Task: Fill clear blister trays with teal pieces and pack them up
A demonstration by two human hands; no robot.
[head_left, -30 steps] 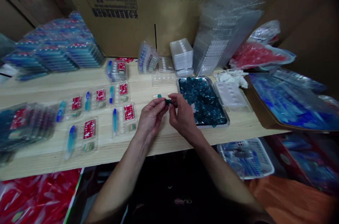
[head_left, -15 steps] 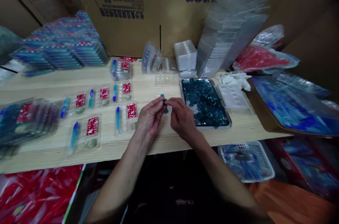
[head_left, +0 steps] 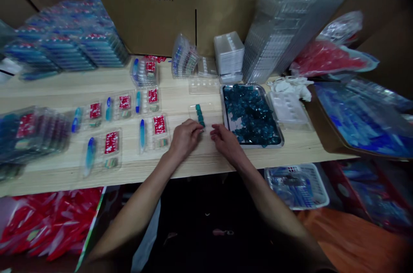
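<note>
A: Two hands at a wooden bench (head_left: 48, 178), a short row of small teal pieces (head_left: 199, 115) lined up on a clear plastic insert (head_left: 206, 111) between them. Where are the pieces exactly?

B: In a single column on the insert, with the lowest one just above the hands. A steel tray (head_left: 258, 146) heaped with more of the same sits just to the right.

A: And the hands?

B: The left hand (head_left: 185, 137) lies palm-down and loosely curled, close by the lowest piece. Whether it pinches anything cannot be told. The right hand (head_left: 227, 144) rests open, fingers slightly parted, with nothing showing in it.

A: How would those pieces handle?

B: They look light, hard and glassy, with faceted, glossy faces, so probably slick and perhaps chippable. A fingertip pinch on opposite edges seems safest.

A: What surrounds them?

B: Clear blister packs (head_left: 111, 154) with red cards and slim blue sticks cover the bench to the left. Crumpled white cloth (head_left: 288, 88) and a tall stack of transparent trays (head_left: 290, 19) stand beyond the steel tray.
</note>
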